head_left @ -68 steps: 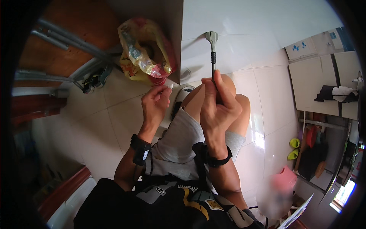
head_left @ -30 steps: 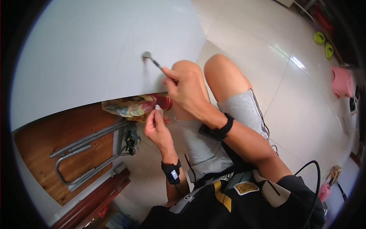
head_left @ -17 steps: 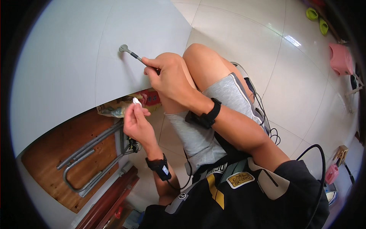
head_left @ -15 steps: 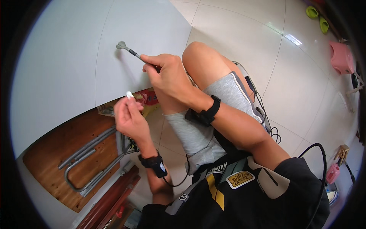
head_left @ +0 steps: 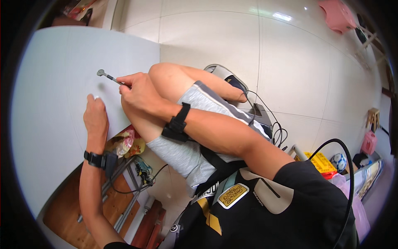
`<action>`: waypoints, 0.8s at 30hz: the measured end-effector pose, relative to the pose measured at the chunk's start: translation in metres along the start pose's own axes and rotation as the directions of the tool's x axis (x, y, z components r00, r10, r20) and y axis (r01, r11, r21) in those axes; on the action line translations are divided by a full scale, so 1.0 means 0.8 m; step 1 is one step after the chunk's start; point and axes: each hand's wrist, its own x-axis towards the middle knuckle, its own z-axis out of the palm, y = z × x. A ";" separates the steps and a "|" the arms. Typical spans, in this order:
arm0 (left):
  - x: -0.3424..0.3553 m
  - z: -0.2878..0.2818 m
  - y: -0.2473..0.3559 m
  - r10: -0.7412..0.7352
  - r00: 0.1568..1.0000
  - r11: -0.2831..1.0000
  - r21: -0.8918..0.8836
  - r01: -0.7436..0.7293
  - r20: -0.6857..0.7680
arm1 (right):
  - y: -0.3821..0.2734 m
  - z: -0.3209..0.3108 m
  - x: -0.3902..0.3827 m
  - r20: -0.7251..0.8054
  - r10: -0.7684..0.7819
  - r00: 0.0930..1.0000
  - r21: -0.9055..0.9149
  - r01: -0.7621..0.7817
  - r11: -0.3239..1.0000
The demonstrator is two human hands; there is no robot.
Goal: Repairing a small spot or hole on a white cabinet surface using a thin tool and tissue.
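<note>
My right hand (head_left: 141,92) is closed around the handle of a hammer (head_left: 100,72). Its grey head points left, held a little off the large pale panel (head_left: 54,79), where a shadow shows below it. To the lower left, my left hand (head_left: 96,114) is against the panel with its fingers pinched together. Between them shows the tip of a small white piece (head_left: 97,98); most of it is hidden by the fingers, and its kind cannot be made out.
Bent legs in grey shorts (head_left: 170,141) sit beside the panel. Below it are a wooden board with metal tubes (head_left: 124,211) and some packets (head_left: 128,143). Black cables (head_left: 280,133) lie on the tiled floor. At the right stand a yellow crate (head_left: 317,162) and a pink stool (head_left: 338,16).
My view has swung, so the panel and both hands appear further left. My left hand has gone from holding the white piece up to resting on the panel. The hammer stays in my right hand.
</note>
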 end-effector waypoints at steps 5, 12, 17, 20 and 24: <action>-0.035 -0.005 -0.004 0.009 0.993 0.999 0.048 -0.014 0.119 | 0.005 0.004 0.006 -0.052 -0.020 0.998 -0.004 0.020 1.000; 0.027 -0.041 -0.052 0.073 0.995 0.990 0.116 -0.082 0.073 | 0.003 0.009 -0.006 0.031 -0.039 0.999 -0.106 0.042 0.993; 0.154 -0.086 -0.077 0.107 0.987 0.963 0.260 -0.073 -0.117 | 0.016 0.019 -0.006 -0.035 -0.054 0.998 0.014 0.055 0.998; 0.193 -0.065 -0.062 0.090 0.983 0.958 0.283 -0.042 -0.158 | 0.020 0.005 -0.005 -0.177 0.040 0.983 -0.011 -0.043 0.999; 0.164 -0.039 -0.056 0.089 0.992 0.955 0.290 -0.058 -0.092 | -0.005 0.013 -0.004 -0.171 0.066 0.983 0.066 -0.055 0.996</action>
